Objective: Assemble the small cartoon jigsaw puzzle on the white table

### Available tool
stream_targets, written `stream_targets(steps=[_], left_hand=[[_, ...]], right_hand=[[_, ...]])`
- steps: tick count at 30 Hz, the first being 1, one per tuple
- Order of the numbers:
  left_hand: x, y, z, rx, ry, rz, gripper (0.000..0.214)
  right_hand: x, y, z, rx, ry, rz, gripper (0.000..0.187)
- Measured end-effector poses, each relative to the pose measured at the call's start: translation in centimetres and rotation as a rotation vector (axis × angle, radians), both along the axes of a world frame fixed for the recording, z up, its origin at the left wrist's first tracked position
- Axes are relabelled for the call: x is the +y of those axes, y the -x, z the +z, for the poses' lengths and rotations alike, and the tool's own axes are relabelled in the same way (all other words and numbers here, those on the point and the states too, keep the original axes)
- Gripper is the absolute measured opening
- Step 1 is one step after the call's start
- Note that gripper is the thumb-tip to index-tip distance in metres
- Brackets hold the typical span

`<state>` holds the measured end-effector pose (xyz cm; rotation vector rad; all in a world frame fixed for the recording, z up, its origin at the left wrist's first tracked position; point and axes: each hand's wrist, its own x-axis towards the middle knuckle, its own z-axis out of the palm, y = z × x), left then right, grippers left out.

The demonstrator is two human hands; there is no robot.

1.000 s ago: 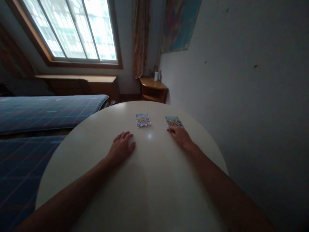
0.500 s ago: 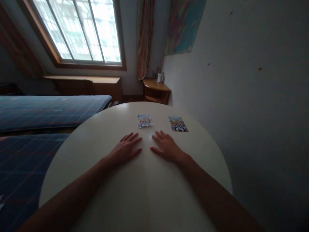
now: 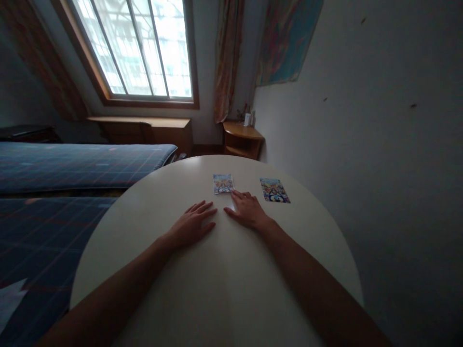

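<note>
My left hand lies flat on the white round table, fingers spread and holding nothing. To its right, my right hand also rests palm down and open, its fingertips at the lower right corner of a small printed packet or card. That piece is colourful, with a slightly raised right edge; whether the fingers touch it I cannot tell. A second colourful printed card lies flat farther right, apart from both hands.
A bed with a blue plaid mattress stands left of the table. A white wall runs along the right. Beyond the table's far edge are a wooden corner shelf and a long desk under the window. White paper lies at lower left.
My right hand has moved forward to the corner of the left printed piece. My left hand stays flat on the table. The view has shifted slightly left.
</note>
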<state>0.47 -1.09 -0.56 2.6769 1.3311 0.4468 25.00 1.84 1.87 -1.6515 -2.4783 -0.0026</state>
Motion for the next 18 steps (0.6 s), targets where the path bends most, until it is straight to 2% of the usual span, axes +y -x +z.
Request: stream_targets(steps=[3, 9, 12, 15, 18], left_hand=[[-0.2, 0.0, 0.1, 0.002, 0.018, 0.001, 0.05], [-0.3, 0.0, 0.1, -0.005, 0.033, 0.008, 0.05], [-0.2, 0.0, -0.1, -0.011, 0.023, 0.006, 0.05], [0.0, 0.0, -0.3, -0.005, 0.011, 0.014, 0.05], [0.1, 0.0, -0.4, 0.005, 0.005, 0.005, 0.052]], right_hand=[[-0.2, -0.4, 0.0, 0.004, -0.015, -0.059, 0.076], [-0.7, -1.8, -0.4, -0.006, -0.101, -0.311, 0.081], [-1.0, -2.5, -0.6, -0.021, -0.091, -0.409, 0.084], [-1.3, -2.7, -0.5, -0.019, -0.073, -0.443, 0.081], [-1.8, -2.2, -0.3, -0.007, -0.118, -0.426, 0.069]])
